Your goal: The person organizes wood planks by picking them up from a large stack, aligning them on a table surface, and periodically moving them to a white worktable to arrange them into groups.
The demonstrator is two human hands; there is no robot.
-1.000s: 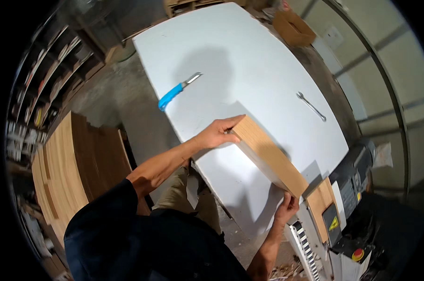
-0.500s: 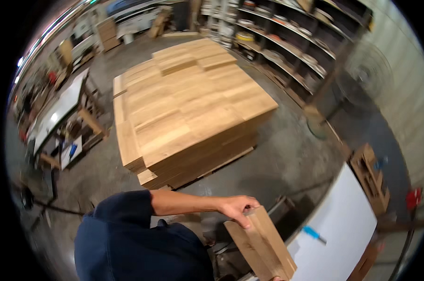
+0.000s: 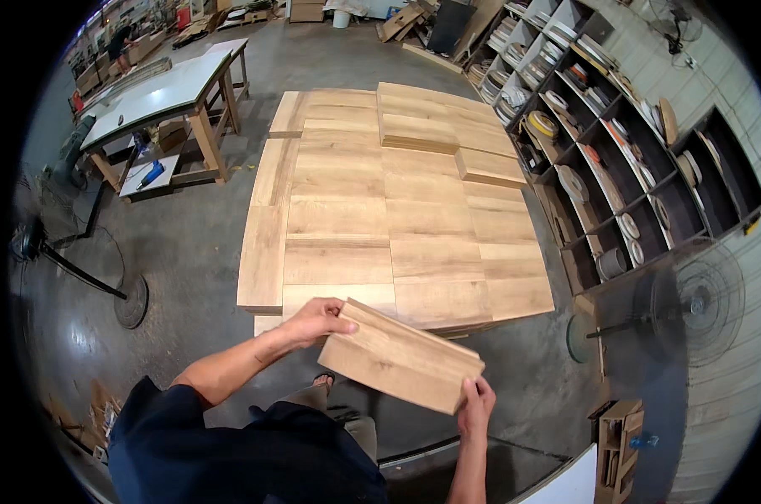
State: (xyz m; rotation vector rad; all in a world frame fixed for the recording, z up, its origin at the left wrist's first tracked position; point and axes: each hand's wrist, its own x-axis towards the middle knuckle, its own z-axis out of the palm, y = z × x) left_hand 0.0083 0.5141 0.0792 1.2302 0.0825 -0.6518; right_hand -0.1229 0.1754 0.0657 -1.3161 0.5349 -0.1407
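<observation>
Between my two hands is a short stack of wood-grain boards (image 3: pixel 393 365), the upper one set back so a step runs along its length. My left hand (image 3: pixel 317 323) grips the left end, thumb on top. At the opposite end my right hand (image 3: pixel 476 401) closes on the corner. The boards are in the air, tilted down to the right, just in front of a large low pile of similar boards (image 3: pixel 338 218). Several boards are raised higher at the pile's far right. How many boards I hold is hard to tell.
A white-topped workbench (image 3: pixel 166 88) is at the far left, with a blue tool (image 3: pixel 151 175) on its lower shelf. Fans stand left (image 3: pixel 131 301) and right (image 3: pixel 698 301). Shelves of edging rolls (image 3: pixel 603 160) line the right; a white panel (image 3: pixel 565 483) is lower right.
I have turned from the white panel toward the pile. The held boards have come left and up in view, and my right hand now shows clearly on their right end.
</observation>
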